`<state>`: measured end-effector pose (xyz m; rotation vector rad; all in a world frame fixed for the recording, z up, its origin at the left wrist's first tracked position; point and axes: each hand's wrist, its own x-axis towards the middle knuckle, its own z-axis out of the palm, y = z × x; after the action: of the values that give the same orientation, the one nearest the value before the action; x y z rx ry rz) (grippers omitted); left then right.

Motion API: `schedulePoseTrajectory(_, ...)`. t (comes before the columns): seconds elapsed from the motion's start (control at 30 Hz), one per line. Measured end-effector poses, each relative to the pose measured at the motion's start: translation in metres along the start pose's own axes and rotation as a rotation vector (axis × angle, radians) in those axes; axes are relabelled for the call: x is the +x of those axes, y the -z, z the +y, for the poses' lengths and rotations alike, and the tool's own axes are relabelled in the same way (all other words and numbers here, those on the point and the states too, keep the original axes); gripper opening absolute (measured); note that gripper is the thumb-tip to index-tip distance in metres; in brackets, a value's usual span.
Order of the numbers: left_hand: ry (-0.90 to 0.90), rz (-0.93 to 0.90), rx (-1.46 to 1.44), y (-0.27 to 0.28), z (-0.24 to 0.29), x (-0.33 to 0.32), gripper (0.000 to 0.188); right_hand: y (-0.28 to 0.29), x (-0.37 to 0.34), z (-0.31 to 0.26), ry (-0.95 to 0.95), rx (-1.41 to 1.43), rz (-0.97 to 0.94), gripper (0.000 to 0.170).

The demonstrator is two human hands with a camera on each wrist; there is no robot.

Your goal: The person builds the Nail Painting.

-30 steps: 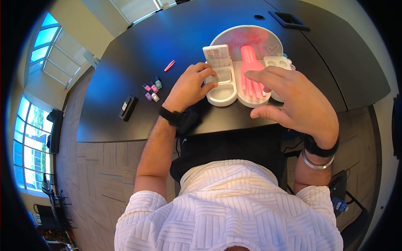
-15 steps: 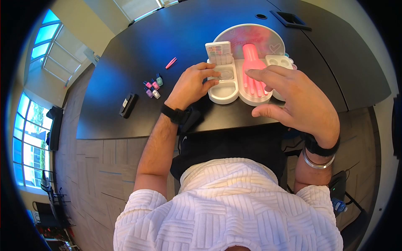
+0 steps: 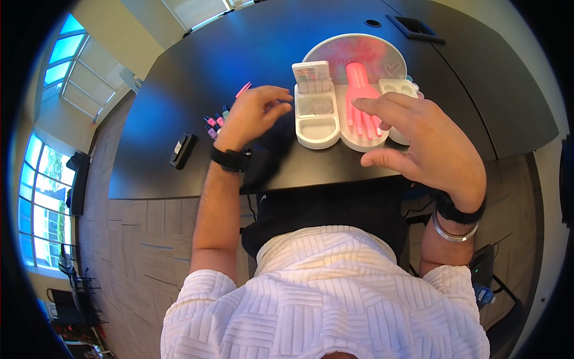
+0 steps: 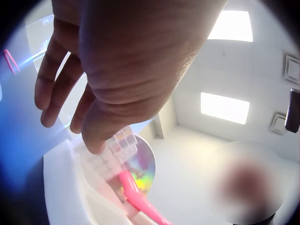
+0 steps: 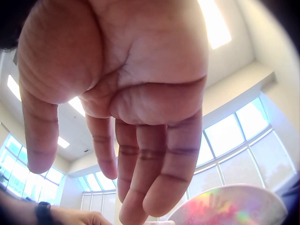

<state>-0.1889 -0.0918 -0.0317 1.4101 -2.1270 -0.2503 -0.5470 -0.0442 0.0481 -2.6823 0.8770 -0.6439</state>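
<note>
My left hand point(image 3: 251, 113) hovers left of a white toy manicure stand point(image 3: 318, 145), its fingers loosely bent and holding nothing. In the left wrist view, its thumb overlaps the stand's palette point(image 4: 124, 145). A pink model hand point(image 3: 357, 90) lies on the middle of the stand, fingers toward me. Over those fingers is my right hand point(image 3: 427, 140), thumb spread and fingers extended with nothing in them. Behind the model hand rises a rounded mirror point(image 3: 335, 51) with pink lettering. The stand's left side has an upright palette and two shallow compartments.
Several small nail polish bottles point(image 3: 210, 121) are partly hidden behind my left hand. Pink tweezers point(image 3: 243, 89) lie beyond it. A black oblong object point(image 3: 183, 151) rests near the table's left edge. A dark cable box point(image 3: 415, 29) is set in the table at the back right.
My left hand has moved left, off the stand's left compartments, and now covers part of the polish bottles and tweezers. My right hand has stayed nearly still over the model hand.
</note>
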Motion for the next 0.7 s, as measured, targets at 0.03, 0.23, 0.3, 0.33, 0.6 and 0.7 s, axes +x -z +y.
schedulePoseTrajectory(0.03,0.078,0.035,0.03,0.006,-0.003,0.001,0.023,-0.001,0.0,0.0,-0.002,0.002,0.001,0.065)
schedulePoseTrajectory(0.23,0.229,0.198,0.098,0.015,-0.071,-0.004,0.02,-0.005,0.0,0.001,0.024,-0.01,0.021,0.066)
schedulePoseTrajectory(0.3,0.233,0.235,0.316,0.015,-0.088,-0.008,0.021,-0.011,0.001,0.006,0.126,-0.015,0.115,0.073)
schedulePoseTrajectory(0.33,0.231,0.235,0.316,0.016,-0.095,-0.008,0.021,-0.008,0.001,0.005,0.125,-0.016,0.116,0.073)
schedulePoseTrajectory(0.6,0.339,0.106,0.305,0.003,-0.126,-0.013,0.026,-0.003,0.001,-0.001,0.041,-0.025,0.007,0.064)
schedulePoseTrajectory(0.7,0.303,0.152,0.317,-0.001,-0.137,-0.016,0.026,-0.002,0.0,-0.001,0.049,-0.023,0.017,0.064)
